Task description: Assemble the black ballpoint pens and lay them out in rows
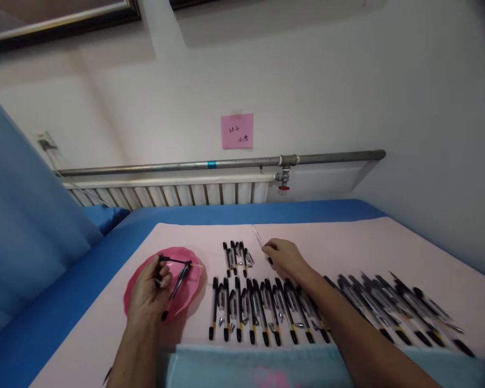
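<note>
Over the pink plate (139, 277) at the left, my left hand (149, 288) is closed around a thin black pen refill (173, 261), which points right with a yellow and pale tip. A pen (180, 283) with a clear barrel shows beside the fingers; I cannot tell whether the hand touches it. My right hand (285, 257) pinches a slim clear pen part (258, 237) with a dark lower end, low over the pink sheet. Just left of this hand stands a short row of black pen parts (233, 257). A longer row of pen parts (265, 312) lies nearer me.
More pen parts (404, 307) are lined up at the right, beyond my right forearm. The pink sheet (327, 237) covers a blue surface (242, 213). A light blue cloth (242, 366) lies at the front edge. A radiator (178, 193) and pipe (331, 158) run along the wall.
</note>
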`<state>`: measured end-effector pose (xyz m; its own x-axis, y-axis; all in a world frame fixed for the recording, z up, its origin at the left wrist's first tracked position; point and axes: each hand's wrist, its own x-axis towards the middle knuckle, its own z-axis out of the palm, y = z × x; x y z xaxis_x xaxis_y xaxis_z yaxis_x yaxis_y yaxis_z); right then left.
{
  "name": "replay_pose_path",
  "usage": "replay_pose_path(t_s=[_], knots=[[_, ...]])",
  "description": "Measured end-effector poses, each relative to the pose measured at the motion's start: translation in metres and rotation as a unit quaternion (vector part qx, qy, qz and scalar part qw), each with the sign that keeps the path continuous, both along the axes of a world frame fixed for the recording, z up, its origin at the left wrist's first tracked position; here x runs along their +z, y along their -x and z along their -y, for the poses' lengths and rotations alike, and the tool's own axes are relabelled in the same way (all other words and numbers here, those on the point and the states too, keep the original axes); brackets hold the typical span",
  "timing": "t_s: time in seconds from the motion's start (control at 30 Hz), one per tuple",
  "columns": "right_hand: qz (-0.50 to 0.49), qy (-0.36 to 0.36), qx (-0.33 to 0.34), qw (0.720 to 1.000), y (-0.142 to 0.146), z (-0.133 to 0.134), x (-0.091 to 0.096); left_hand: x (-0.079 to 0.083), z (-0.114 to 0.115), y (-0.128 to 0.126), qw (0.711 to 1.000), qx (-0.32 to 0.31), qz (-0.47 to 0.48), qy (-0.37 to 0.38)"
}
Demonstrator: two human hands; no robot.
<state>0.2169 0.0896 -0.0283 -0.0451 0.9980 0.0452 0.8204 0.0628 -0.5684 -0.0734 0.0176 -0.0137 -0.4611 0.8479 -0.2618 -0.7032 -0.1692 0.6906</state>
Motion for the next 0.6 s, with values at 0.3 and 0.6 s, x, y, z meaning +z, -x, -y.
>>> replay_pose_path(t_s=[0.3, 0.6], knots=[[0.050, 0.005, 0.011, 0.999, 0.014, -0.009, -0.027, -0.012, -0.001, -0.051, 0.986, -0.128, -0.102, 0.024], [0.049, -0.034, 0.025, 0.998, 0.012, -0.002, -0.012, -0.009, 0.004, -0.056, 0.981, -0.155, -0.116, 0.001]])
